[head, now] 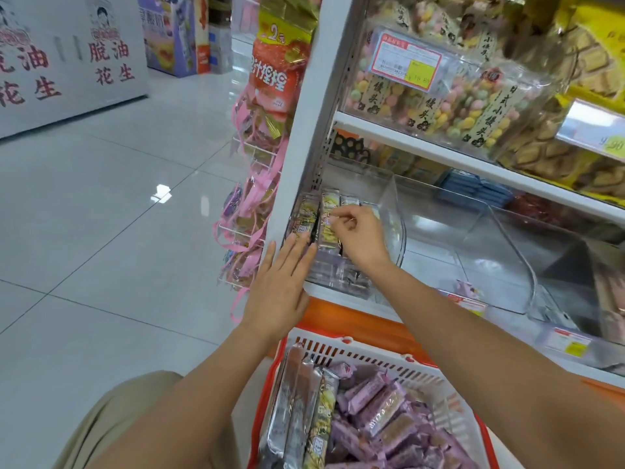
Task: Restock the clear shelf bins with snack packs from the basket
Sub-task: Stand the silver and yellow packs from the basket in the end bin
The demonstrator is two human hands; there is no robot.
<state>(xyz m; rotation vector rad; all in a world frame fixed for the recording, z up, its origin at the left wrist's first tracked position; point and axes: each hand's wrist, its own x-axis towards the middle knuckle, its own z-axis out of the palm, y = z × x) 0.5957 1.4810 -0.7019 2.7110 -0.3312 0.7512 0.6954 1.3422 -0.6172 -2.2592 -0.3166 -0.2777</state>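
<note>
White glossy floor tiles [118, 214] fill the view from seven to eleven o'clock, and a white display [67, 62] printed with red characters stands at ten. A white shelf unit [304, 130] rises from the centre toward one o'clock. Bags [439, 96] of pastel balls crowd its upper shelf at two, and pink packets [250, 198] hang on its end rack just left of centre.

On the lower shelf, at the centre, sits a clear bin [392, 211] with snack packs [329, 211] standing on end in its left part. A second bin [500, 252] lies beside it at three o'clock.

The left hand [280, 282] is flat, fingers straight and together, with the fingertips against the bin's front at its left end. The right hand [358, 231] reaches over the bin's front wall with its fingers curled and pinches the top of a yellow pack [328, 228] among the standing ones.

From five to six o'clock the basket [372, 353], white-walled with an orange rim, holds purple packs [382, 407] in a heap and long packs [304, 401] leaning along its left side.
</note>
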